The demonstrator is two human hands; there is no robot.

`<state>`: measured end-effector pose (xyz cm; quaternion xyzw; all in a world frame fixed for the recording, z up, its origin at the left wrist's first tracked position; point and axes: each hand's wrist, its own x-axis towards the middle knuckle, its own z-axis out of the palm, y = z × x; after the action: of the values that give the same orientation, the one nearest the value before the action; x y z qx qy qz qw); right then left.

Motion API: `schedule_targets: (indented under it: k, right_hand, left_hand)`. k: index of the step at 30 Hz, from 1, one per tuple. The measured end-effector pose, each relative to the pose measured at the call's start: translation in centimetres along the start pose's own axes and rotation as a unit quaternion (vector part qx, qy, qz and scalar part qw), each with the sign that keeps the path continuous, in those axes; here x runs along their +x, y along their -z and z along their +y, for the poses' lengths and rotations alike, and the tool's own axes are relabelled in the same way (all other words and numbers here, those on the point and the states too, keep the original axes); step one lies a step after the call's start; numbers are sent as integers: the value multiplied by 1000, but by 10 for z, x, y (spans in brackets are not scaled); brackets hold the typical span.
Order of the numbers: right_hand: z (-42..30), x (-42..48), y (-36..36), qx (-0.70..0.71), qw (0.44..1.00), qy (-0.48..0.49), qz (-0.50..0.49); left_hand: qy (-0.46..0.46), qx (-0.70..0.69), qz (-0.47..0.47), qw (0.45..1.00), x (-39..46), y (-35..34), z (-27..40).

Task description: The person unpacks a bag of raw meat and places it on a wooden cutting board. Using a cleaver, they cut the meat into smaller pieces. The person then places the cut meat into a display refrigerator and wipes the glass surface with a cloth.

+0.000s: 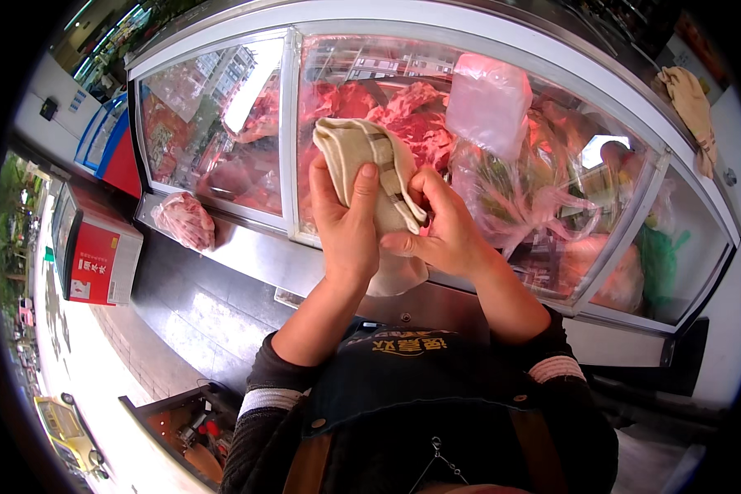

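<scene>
Both of my hands hold a folded beige towel (pixel 361 145) with a darker checked band, raised in front of a glass-fronted meat display case (pixel 291 136). On its left side, my left hand (pixel 349 225) grips the layers, thumb lying flat over the front. My right hand (pixel 447 222) pinches the towel's right edge between curled fingers and thumb. A lower part of the cloth hangs below the hands, over the steel ledge (pixel 262 247). Behind the glass lie red pieces of meat (pixel 417 111), partly hidden by the towel.
A plastic-wrapped piece of meat (pixel 184 221) rests on the ledge at left. Clear plastic bags (pixel 491 105) and a green bag (pixel 657 265) show at right. Another beige towel (pixel 688 114) hangs over the case's right end. A red chest freezer (pixel 99 259) and an open drawer (pixel 179 451) stand left.
</scene>
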<state>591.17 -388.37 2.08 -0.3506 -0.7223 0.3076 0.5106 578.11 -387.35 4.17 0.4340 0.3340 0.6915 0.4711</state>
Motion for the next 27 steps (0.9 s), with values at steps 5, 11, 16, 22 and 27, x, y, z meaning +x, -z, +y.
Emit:
schedule_targets:
  k: [5,11,16,22,27]
  right_hand:
    - [5,-4,19,274,940,-185,87]
    - [-12,-3,91,196,957,-89,195]
    - [-28,8,94,232,952,-111,166]
    - [-39,17,58,338,920,-163,110]
    - [-39,11,28,298,937,-169,71]
  left_hand:
    - [27,-33,-44,998,6,12,9]
    - [-49,134,-130,981,31,70,22]
    - [-75,291,-152,941,49,77,47]
    - [-258,392,-164,868,11,27,40]
    - [-83,268,-202,938,-24,-6,29]
